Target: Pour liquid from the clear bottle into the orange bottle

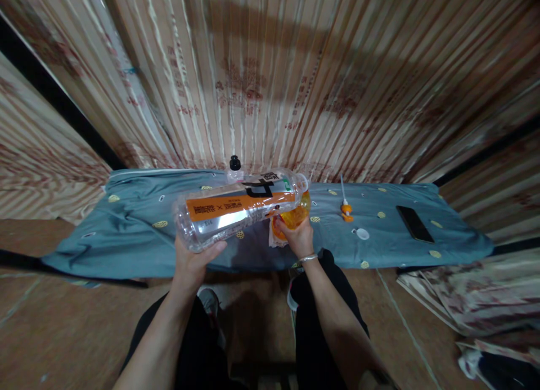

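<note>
My left hand [194, 260] grips the base of a large clear plastic bottle [236, 210] with an orange label, held nearly level with its open neck pointing right. That neck sits over a small orange container [293, 218], which my right hand [300, 238] holds from below over the blue cloth [139, 221]. A silver bangle circles my right wrist. What passes from the bottle into the container is too blurred to tell.
A black-capped bottle [234, 166] stands behind the big one. On the cloth to the right lie an orange pump nozzle with a white tube [346, 207], a small white cap [362, 233] and a black phone [414, 223]. Striped boards stand behind; more are stacked on the floor at right.
</note>
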A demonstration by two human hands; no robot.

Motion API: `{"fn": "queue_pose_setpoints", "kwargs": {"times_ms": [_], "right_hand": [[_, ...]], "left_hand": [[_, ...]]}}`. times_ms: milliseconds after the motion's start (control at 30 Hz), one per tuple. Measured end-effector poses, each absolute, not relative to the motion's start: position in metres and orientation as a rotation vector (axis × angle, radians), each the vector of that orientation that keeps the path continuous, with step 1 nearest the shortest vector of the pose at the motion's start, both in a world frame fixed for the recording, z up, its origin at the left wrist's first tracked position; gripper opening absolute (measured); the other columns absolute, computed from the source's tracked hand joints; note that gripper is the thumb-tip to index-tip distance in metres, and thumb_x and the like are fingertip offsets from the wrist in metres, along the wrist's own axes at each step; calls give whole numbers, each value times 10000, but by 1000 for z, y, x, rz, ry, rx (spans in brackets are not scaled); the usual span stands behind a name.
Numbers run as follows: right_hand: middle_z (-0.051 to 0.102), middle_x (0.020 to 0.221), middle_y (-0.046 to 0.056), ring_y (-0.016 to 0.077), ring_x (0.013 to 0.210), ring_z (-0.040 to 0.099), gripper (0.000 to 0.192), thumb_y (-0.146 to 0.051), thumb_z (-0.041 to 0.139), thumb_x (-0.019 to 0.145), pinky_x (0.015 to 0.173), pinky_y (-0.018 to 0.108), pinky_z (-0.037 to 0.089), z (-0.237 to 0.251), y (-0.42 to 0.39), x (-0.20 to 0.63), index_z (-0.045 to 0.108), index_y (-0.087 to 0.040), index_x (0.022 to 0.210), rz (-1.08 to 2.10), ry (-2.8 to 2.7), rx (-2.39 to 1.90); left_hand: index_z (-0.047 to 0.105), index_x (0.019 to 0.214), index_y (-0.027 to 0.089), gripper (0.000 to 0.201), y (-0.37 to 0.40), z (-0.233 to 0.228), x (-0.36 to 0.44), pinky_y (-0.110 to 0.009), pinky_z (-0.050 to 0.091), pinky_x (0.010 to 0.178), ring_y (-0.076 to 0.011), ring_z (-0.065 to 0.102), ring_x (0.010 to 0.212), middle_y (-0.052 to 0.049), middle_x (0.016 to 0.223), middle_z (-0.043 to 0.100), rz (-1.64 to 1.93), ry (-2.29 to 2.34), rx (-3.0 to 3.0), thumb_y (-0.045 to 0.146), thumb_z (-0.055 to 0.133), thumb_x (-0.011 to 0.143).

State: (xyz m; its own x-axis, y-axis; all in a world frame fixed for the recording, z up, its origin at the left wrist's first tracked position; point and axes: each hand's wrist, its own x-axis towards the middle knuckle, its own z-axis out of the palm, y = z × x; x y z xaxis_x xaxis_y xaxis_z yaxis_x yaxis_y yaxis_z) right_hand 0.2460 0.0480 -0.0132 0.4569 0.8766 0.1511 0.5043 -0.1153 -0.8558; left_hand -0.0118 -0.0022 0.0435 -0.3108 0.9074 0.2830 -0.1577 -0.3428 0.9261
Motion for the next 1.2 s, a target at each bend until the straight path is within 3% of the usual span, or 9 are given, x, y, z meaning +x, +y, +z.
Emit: {"fn": "queue_pose_setpoints", "kwargs": {"times_ms": [167,367,533,800,1200], "right_hand": [[828,990,179,407,984,804,766,-640,858,561,808,449,625,-12,48,245,565,-206,1120,511,-1171,-1771],[828,986,180,410,965,806,764,-649,852,540,807,461,628,-14,48,246,547,-227,1098,503,-1166,-1772],[830,988,162,399,976,807,744,-643,850,557,814,455,632,-16,49,246,549,-235,1102,501,-1169,-1762],[826,974,147,382,949,804,732,-700,835,573,782,437,625,-20,49,249,552,-243,1070,451,-1200,-1769],[831,1014,153,393,1018,802,729,-612,869,581,837,452,626,-13,48,246,554,-229,1115,533,-1171,-1764]], "left_hand": [[747,1136,215,724,-1,40,-12,-500,606,1010,-354,763,1052,-90,1129,799,1760,1076,1119,444,1002,498],[742,1118,220,672,-1,38,-14,-503,611,1000,-352,758,1046,-88,1108,786,1749,1092,1175,458,983,537],[720,1193,223,737,-3,44,-11,-543,563,1081,-360,742,1105,-86,1137,774,1743,1097,1194,475,975,549],[744,1080,230,677,-3,47,-12,-541,567,1076,-374,744,1081,-80,1088,786,1732,1117,1155,498,989,508],[732,1101,217,708,-2,42,-11,-459,584,1028,-332,748,1074,-79,1102,781,1758,1079,1092,431,1008,486]]}}
